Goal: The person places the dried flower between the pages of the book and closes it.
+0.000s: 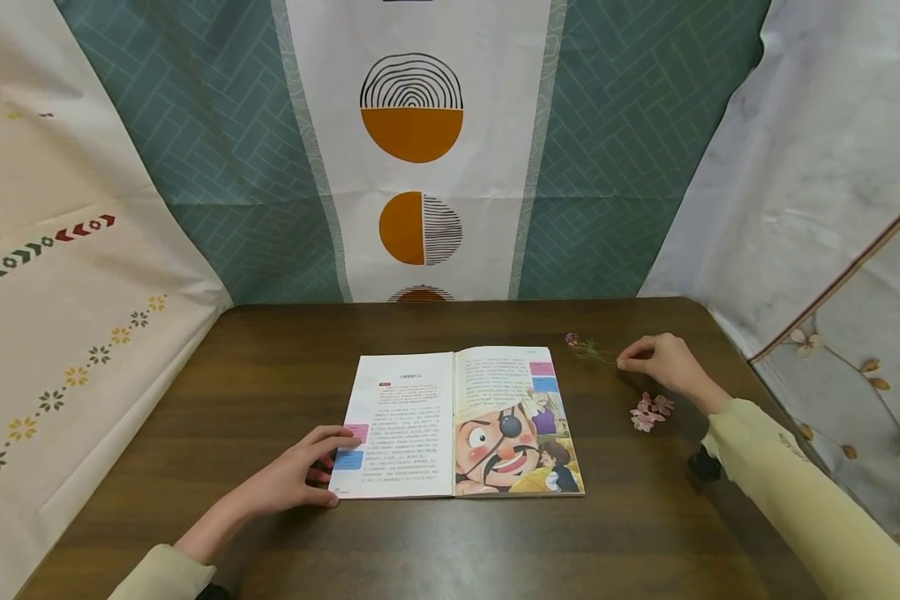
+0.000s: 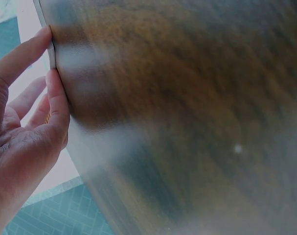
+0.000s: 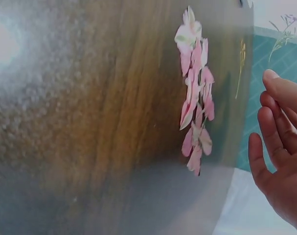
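An open picture book [image 1: 457, 421] lies flat in the middle of the dark wooden table [image 1: 285, 358]. My left hand [image 1: 336, 460] rests with straight fingers on the lower left corner of its left page; in the left wrist view the fingers [image 2: 55, 93] lie against a pale edge. Right of the book, my right hand [image 1: 624, 362] pinches the stem end of a thin sprig with a small purple flower [image 1: 583, 346], which lies low over the table. In the right wrist view the sprig [image 3: 283, 32] shows just beyond the fingertips [image 3: 270, 78].
A pink flower cluster [image 1: 651, 411] [image 3: 194, 103] lies on the table just beside the right wrist. Patterned cloths hang behind and on both sides of the table. A small black object [image 1: 703, 465] sits under the right forearm.
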The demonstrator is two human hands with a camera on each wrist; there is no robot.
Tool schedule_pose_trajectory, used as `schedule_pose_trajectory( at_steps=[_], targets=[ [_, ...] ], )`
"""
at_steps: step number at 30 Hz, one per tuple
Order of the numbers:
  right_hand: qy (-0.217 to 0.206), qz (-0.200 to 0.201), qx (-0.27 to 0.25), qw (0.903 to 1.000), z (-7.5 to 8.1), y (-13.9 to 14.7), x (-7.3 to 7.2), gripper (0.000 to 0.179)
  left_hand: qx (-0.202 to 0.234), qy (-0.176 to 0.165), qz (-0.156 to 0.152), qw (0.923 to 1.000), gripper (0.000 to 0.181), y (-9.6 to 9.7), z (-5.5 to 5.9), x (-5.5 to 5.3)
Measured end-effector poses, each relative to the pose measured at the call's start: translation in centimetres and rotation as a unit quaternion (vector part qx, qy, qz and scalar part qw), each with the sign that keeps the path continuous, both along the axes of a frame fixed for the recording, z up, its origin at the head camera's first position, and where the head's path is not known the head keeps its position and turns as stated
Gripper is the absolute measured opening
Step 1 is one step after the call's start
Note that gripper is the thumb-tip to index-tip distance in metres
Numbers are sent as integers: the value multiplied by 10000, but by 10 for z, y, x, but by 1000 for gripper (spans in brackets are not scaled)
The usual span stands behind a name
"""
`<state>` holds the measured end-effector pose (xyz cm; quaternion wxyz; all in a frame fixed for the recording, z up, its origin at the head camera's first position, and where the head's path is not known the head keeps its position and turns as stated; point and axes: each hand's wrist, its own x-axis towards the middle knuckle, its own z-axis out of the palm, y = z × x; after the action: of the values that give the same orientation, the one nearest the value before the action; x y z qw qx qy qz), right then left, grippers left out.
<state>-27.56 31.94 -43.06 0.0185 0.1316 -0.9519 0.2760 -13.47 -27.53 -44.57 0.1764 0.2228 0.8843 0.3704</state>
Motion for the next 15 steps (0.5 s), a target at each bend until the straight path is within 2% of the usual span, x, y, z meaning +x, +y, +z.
schedule_pose_trajectory(
  at_steps=[8,15],
  targets=[
    [245,146,-147,9995,11,-12,6,9,17,6,-14,10000,71,0,0,0],
    [417,269,-247,9985,17,-29,6,8,21,-44,-21,10000,71,0,1,1]
  ],
)
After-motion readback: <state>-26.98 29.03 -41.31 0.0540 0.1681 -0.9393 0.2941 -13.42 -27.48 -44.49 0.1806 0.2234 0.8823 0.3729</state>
